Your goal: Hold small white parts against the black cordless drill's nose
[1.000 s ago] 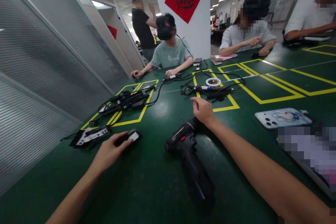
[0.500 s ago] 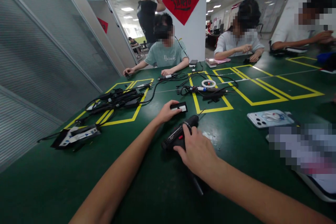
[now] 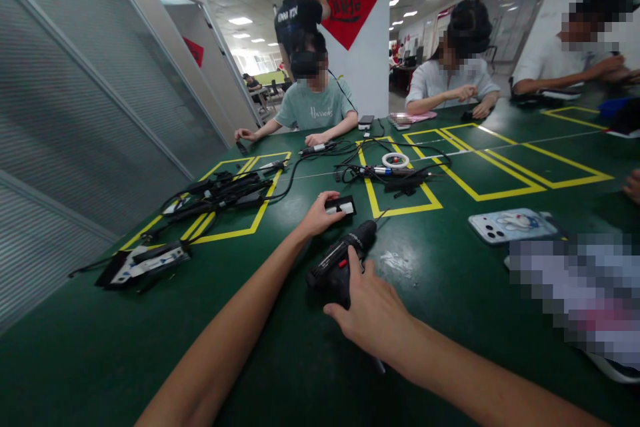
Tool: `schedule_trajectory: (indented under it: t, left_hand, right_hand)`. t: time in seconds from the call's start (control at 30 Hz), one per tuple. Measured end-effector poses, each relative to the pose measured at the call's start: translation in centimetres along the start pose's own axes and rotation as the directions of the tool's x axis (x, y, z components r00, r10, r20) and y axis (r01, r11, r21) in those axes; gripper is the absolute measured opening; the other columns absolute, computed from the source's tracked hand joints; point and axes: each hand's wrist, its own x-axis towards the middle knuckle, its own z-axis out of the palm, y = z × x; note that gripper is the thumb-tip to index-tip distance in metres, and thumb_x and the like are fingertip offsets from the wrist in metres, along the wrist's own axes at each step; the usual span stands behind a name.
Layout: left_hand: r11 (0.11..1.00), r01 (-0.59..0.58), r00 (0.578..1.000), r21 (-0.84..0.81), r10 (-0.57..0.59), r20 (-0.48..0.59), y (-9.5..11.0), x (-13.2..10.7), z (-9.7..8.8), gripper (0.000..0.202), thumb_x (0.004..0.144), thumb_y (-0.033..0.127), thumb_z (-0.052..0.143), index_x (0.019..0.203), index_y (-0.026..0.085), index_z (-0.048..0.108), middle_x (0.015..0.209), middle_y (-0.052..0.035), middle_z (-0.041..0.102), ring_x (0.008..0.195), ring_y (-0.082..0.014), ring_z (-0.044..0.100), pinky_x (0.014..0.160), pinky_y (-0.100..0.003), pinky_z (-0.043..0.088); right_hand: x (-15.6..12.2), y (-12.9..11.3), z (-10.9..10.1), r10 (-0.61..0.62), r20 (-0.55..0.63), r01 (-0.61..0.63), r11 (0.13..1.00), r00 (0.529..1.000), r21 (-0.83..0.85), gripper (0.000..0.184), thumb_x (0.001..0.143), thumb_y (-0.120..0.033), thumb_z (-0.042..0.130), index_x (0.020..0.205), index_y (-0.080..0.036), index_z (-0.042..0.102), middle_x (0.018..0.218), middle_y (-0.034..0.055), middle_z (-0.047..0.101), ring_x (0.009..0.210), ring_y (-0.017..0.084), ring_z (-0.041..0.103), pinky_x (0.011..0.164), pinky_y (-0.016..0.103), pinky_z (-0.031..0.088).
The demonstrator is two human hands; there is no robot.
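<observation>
Ahead of me, my left hand [image 3: 323,213] pinches the left end of a small flat black case [image 3: 345,207] with white pieces in it, which rests on the table. Nearer to me lies a black cordless drill [image 3: 340,257] with a red button, on its side, its thin bit pointing away to the right. My right hand [image 3: 377,303] rests over the drill's handle and covers most of it. Its index finger lies against the drill body, and the thumb is spread out to the left. The tips of its other fingers are partly hidden.
Yellow tape outlines mark the green table [image 3: 280,373]. Tangled black cables [image 3: 220,190] lie at the left, and a pen-like tool [image 3: 380,171] with a white ring [image 3: 395,160] stands beyond the case. A phone [image 3: 510,225] is at the right. Several people sit opposite.
My right hand has slid back a little along the drill's handle, and its thumb has moved off the drill body. The left hand and the case stay put.
</observation>
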Motion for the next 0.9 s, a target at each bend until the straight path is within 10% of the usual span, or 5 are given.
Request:
schedule_trajectory:
  t: [0.9]
  left_hand:
    - [0.999,-0.025,1.0,-0.029,0.025,0.011,-0.02,-0.01,-0.44,0.056,0.067,0.032,0.072,0.119,0.017,0.059,0.116,-0.0097,0.059,0.109,-0.0268,0.056,0.1,-0.044,0.041]
  right_hand:
    - [-0.32,0.26,-0.14,0.042,0.009,-0.043,0.996,0.999,0.081,0.092,0.075,-0.042,0.061,0.15,-0.024,0.011,0.125,0.0173,0.047,0.093,0.031,0.063,0.077,0.041,0.048]
